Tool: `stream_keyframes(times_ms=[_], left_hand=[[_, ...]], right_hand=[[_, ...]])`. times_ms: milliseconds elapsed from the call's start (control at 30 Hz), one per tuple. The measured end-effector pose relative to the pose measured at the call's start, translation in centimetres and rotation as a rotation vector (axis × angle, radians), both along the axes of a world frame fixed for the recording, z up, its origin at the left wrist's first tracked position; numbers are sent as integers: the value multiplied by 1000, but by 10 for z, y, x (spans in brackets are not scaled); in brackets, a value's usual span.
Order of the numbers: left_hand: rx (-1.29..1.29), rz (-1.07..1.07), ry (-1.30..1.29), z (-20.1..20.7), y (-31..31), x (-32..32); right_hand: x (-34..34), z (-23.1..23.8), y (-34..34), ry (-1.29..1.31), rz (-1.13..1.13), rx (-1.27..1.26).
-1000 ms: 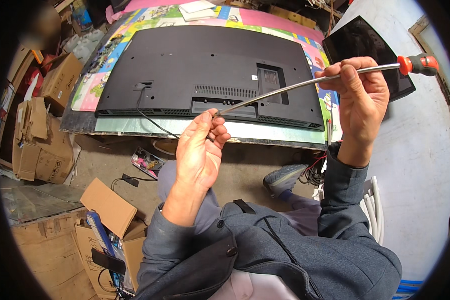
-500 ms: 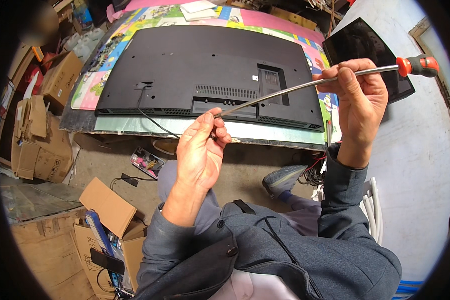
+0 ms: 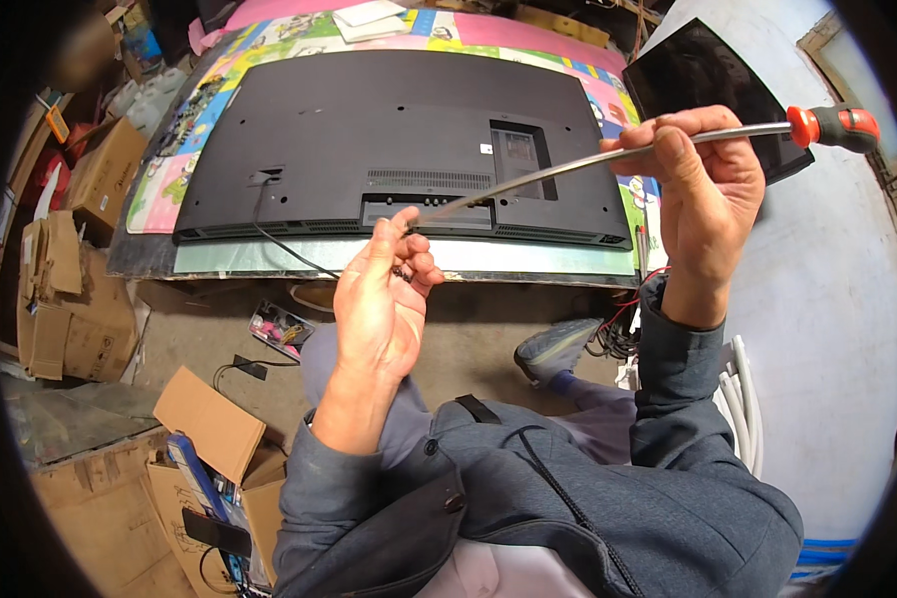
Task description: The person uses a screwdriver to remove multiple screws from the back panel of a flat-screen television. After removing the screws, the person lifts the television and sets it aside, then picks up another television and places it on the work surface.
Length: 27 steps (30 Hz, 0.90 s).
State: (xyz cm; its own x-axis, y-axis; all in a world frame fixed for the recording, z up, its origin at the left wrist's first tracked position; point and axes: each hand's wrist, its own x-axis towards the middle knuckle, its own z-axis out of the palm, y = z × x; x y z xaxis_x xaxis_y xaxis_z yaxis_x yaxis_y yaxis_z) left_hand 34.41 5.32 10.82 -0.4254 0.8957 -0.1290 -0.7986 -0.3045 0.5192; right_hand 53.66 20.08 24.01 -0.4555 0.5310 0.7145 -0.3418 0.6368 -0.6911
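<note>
A long screwdriver (image 3: 558, 176) with a red and black handle slants across the front of me. My right hand (image 3: 703, 189) is closed round its steel shaft, a little below the handle, which points right. Close to the screwdriver's tip, my left hand (image 3: 379, 309) has its palm turned up and its fingers curled. Small dark pieces (image 3: 401, 272) that look like screws lie in those fingers. Whether the tip touches one of them, I cannot tell. Behind both hands a black flat-screen television (image 3: 319, 130) rests with its back up on the table.
A colourful printed cloth (image 3: 159, 189) covers the table under the television. Its black power cord (image 3: 289, 242) hangs over the near edge. Another dark screen panel (image 3: 708, 80) leans at the right. Cardboard boxes (image 3: 209, 424) stand on the left, one holding tools. A small parts tray (image 3: 281, 329) lies on the floor.
The television and table sit slightly further left in the view. My left thumb and forefinger have loosened a little at the screwdriver tip. The right hand keeps the same hold.
</note>
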Motion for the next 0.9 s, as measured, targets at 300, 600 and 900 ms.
stream_keyframes(times_ms=[300,600,900], left_hand=[[-20,37,-40,-8,-1,-4],[-1,31,-56,-8,0,-4],[13,20,-55,-6,-2,-3]], right_hand=[[-8,-39,50,-262,-391,23],[-16,-73,72,-398,-507,39],[-20,-77,73,-455,-489,45]])
